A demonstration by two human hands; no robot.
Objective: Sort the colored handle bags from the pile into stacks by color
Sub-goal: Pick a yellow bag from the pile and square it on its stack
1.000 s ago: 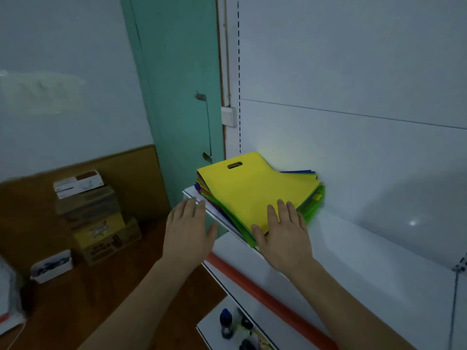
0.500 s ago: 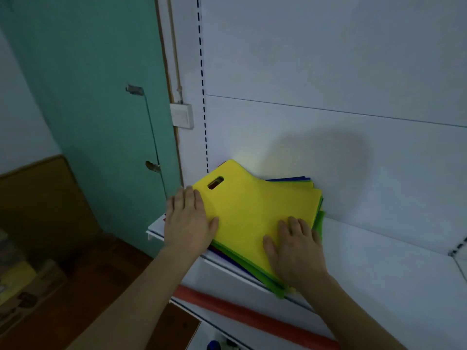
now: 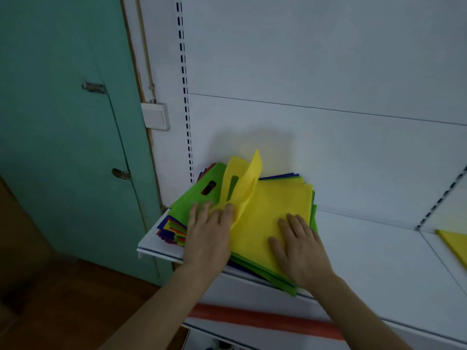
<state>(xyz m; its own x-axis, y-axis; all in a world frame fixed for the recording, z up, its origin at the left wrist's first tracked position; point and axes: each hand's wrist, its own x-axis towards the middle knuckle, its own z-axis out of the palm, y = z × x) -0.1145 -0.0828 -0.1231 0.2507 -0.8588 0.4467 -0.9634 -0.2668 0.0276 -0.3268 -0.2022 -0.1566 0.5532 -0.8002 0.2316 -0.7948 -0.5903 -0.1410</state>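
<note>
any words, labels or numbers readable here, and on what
None can be read.
Yellow bag, green bag and the pile's stacked edges: plain colour, no print visible.
Wall switch: blank white plate.
White shelf and the yellow sheet at the right edge: no label showing.
</note>
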